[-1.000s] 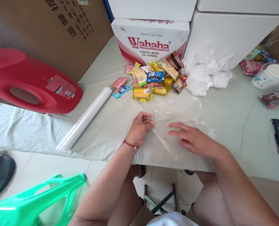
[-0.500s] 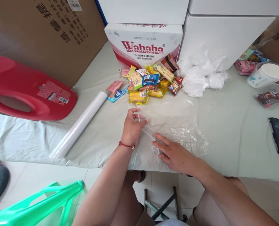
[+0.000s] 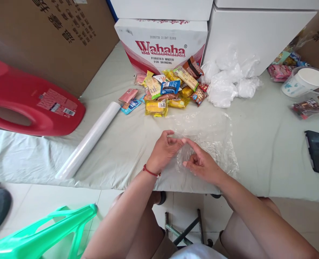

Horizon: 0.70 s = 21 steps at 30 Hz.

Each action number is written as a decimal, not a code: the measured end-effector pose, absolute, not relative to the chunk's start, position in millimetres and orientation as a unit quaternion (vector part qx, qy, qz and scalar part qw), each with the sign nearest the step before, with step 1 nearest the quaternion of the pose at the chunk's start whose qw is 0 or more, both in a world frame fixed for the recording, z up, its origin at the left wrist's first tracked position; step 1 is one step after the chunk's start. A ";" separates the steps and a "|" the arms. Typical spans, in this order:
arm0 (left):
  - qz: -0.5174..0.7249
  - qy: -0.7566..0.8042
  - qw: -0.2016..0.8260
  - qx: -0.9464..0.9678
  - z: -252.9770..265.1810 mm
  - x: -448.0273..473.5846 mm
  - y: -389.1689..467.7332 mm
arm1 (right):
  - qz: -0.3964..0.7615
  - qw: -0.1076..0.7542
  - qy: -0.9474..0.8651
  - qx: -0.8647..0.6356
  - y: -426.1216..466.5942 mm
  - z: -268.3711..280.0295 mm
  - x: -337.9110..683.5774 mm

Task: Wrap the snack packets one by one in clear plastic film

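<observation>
Since the earlier frame, the right hand (image 3: 206, 167) has risen, index meeting the left hand (image 3: 162, 151); thumb and index spread. The left apparently pinches the film (image 3: 222, 144): transparent, crinkled, spread over creased cloth (image 3: 259, 158).

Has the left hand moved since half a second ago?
Yes. Judged against the Wahaha box, the left hand has shifted to the right.

Bag (image 3: 225, 154) here's clear; snacks (image 3: 171, 88) yel., blue, pink & brn. Bench cloth (image 3: 259, 154) pale grey-grn. Box (image 3: 159, 59) wht w/ red lettering; cup (image 3: 294, 86) wht w/ blue pattern. Jug (image 3: 57, 84) red, stool (image 3: 19, 239) bright grn.
</observation>
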State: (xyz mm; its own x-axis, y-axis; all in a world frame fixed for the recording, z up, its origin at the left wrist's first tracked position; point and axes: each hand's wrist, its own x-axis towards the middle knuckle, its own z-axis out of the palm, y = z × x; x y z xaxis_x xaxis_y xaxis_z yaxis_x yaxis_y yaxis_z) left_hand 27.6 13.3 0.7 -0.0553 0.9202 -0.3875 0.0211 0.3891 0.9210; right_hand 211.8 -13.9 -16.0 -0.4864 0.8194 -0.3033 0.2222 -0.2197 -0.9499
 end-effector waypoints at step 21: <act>0.423 0.622 0.593 0.287 -4.1 42.2 -6.1 | 0.669 0.516 -0.276 -0.459 0.8 -17.6 196.6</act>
